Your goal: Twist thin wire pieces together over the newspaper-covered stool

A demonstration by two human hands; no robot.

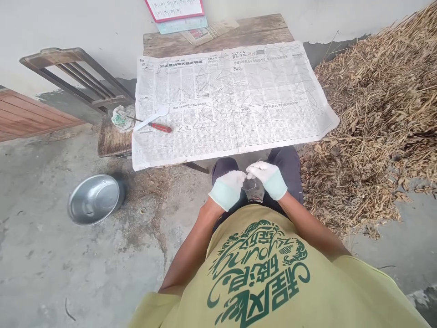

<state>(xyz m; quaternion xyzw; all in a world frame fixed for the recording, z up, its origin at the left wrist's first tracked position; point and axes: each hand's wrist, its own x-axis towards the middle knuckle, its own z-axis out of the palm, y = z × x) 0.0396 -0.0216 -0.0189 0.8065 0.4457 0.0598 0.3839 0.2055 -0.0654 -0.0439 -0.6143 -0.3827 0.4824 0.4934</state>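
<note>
Both my hands wear white gloves with pale green cuffs and meet above my lap, just below the table edge. My left hand (pixel 226 187) has its fingers pinched on a thin wire (pixel 251 189). My right hand (pixel 265 175) pinches the same wire close by, and a bent length of it hangs between the two hands. One wire end sticks up past the right fingers. On the table, a spread newspaper (pixel 218 141) carries several thin bent wire pieces, some shaped like triangles. A red-handled screwdriver (pixel 160 127) and a white plastic spoon (pixel 153 117) lie at its left side.
A wooden chair (pixel 77 75) stands left of the wooden table (pixel 259 28), with a crumpled plastic bag (pixel 122 119) on its seat. A metal basin (pixel 96 199) sits on the concrete floor. Dried stalks (pixel 378 136) are heaped at right. A calendar (pixel 175 10) is at the wall.
</note>
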